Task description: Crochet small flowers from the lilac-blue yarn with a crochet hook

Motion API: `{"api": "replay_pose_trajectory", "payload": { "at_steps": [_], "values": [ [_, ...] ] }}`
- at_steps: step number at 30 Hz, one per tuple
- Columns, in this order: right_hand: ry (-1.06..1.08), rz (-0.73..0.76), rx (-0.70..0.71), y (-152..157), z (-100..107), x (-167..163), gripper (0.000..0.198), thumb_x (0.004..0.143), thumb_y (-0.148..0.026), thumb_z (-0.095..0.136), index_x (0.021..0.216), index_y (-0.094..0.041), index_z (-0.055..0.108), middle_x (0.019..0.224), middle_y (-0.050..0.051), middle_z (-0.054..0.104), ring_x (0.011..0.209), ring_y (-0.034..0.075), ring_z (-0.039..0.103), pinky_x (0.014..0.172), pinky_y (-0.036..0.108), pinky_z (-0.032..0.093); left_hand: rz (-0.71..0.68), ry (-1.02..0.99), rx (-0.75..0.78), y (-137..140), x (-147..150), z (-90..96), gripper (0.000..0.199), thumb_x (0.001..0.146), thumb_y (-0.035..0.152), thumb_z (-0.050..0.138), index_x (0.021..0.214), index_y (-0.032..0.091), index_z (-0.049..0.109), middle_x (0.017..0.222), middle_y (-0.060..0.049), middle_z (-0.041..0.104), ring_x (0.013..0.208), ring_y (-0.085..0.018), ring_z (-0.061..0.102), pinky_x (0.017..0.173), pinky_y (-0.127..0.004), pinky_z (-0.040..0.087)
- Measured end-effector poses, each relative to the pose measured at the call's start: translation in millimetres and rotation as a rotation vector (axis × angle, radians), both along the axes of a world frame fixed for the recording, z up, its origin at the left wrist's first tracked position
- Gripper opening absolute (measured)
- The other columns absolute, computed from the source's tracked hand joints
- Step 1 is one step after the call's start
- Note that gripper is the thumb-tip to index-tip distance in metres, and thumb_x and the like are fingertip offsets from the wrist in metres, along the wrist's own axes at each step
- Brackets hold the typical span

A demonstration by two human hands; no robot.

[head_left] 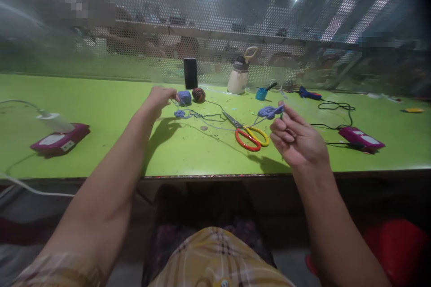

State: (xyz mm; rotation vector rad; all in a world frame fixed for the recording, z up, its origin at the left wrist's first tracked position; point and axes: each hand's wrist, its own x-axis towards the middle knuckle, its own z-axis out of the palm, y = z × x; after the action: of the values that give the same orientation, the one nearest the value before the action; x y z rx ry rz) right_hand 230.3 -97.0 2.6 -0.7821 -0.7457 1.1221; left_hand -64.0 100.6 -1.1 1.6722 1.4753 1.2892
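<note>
My right hand (299,139) is closed, with thumb and fingertips pinching a small blue-purple crocheted yarn piece (269,112) above the table. My left hand (163,97) reaches far forward, its fingers pinched on a thin strand of blue yarn beside the blue yarn ball (184,97). A second small crocheted piece (179,114) is just below the left fingers. Loose yarn strands stretch between the two sides. Scissors (247,136) with red and yellow handles lie partly spread between my hands. A dark multicoloured yarn ball (199,95) touches the blue one.
On the green table (117,98) stand a black phone-like slab (190,73), a pale bottle (238,78) and a small blue pot (261,93). A blue glue gun (309,93) trails its cord right. Purple power sockets (62,139) sit left and right. A perforated screen rises behind.
</note>
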Motion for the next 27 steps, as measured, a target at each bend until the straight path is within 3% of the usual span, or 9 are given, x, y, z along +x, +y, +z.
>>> {"api": "replay_pose_trajectory", "payload": {
  "at_steps": [2,6,10,13,16,19,21,24,27],
  "values": [
    [0.032,-0.038,0.004,0.1,-0.3,6.8,0.032,0.079,-0.003,0.055,0.098,-0.023,0.072,0.058,-0.004,0.051,0.040,0.004,0.032,0.039,0.013,0.026,-0.156,-0.149,-0.083,-13.1,-13.0,-1.6,0.021,0.093,0.033,0.060,0.099,0.014,0.066,0.096,-0.005,0.068,0.083,-0.019,0.066,0.074,-0.037,0.056],
    [0.077,-0.108,-0.027,2.5,-8.1,25.1,0.032,0.081,-0.002,0.053,0.096,-0.024,0.071,0.058,-0.004,0.049,0.040,0.005,0.029,0.037,0.013,0.025,-0.355,-0.488,-0.082,-36.4,-39.4,-2.6,0.049,0.091,0.027,0.054,0.044,0.019,0.045,0.045,0.001,0.043,0.051,-0.012,0.046,0.061,-0.031,0.047],
    [0.098,-0.151,-0.062,5.6,-24.1,50.2,0.028,0.078,0.001,0.055,0.092,-0.021,0.067,0.057,-0.004,0.048,0.039,0.004,0.028,0.035,0.011,0.025,-0.471,-0.769,0.096,-56.0,-56.3,1.5,0.057,0.092,0.033,0.043,0.038,0.021,0.029,0.037,0.005,0.021,0.045,-0.010,0.026,0.055,-0.027,0.040],
    [0.106,-0.179,-0.086,6.5,-36.9,67.5,0.027,0.077,0.002,0.057,0.091,-0.019,0.063,0.057,-0.005,0.047,0.037,0.004,0.028,0.033,0.011,0.025,-0.488,-0.890,0.261,-65.6,-59.3,7.5,0.052,0.093,0.035,0.039,0.044,0.021,0.036,0.041,0.007,0.014,0.045,-0.011,0.019,0.053,-0.024,0.037],
    [0.125,-0.202,-0.090,5.5,-47.0,77.3,0.028,0.076,0.003,0.057,0.093,-0.019,0.061,0.057,-0.006,0.046,0.036,0.003,0.029,0.032,0.010,0.027,-0.427,-0.827,0.318,-68.7,-57.9,8.2,0.038,0.095,0.040,0.037,0.077,0.022,0.065,0.045,0.009,0.018,0.044,-0.012,0.019,0.053,-0.024,0.036],
    [0.149,-0.222,-0.078,3.5,-52.5,79.3,0.027,0.076,0.003,0.055,0.091,-0.019,0.060,0.056,-0.006,0.045,0.034,0.003,0.030,0.031,0.009,0.027,-0.313,-0.609,0.233,-66.0,-56.3,0.8,0.031,0.083,0.031,0.060,0.112,0.022,0.066,0.048,0.008,0.041,0.045,-0.012,0.033,0.052,-0.025,0.033],
    [0.161,-0.228,-0.073,3.3,-53.1,78.5,0.028,0.076,0.004,0.053,0.091,-0.019,0.061,0.055,-0.006,0.045,0.034,0.003,0.031,0.031,0.009,0.028,-0.219,-0.480,0.192,-63.3,-56.0,-4.3,0.033,0.071,0.017,0.071,0.104,0.021,0.072,0.048,0.007,0.049,0.045,-0.012,0.036,0.050,-0.025,0.028],
    [0.169,-0.226,-0.074,6.9,-50.9,77.7,0.030,0.075,0.004,0.054,0.093,-0.018,0.062,0.056,-0.006,0.047,0.034,0.003,0.033,0.031,0.009,0.031,-0.106,-0.345,0.196,-64.5,-57.5,-3.1,0.007,0.064,0.013,0.076,0.062,0.019,0.073,0.040,0.006,0.046,0.043,-0.011,0.030,0.048,-0.026,0.022],
    [0.165,-0.221,-0.075,15.3,-47.4,75.8,0.031,0.074,0.003,0.056,0.095,-0.019,0.064,0.056,-0.005,0.048,0.033,0.003,0.035,0.030,0.009,0.031,-0.106,-0.272,0.233,-78.7,-59.3,12.4,0.022,0.069,0.019,0.073,0.047,0.020,0.070,0.042,0.002,0.053,0.046,-0.013,0.039,0.050,-0.026,0.027]
  ]
}}
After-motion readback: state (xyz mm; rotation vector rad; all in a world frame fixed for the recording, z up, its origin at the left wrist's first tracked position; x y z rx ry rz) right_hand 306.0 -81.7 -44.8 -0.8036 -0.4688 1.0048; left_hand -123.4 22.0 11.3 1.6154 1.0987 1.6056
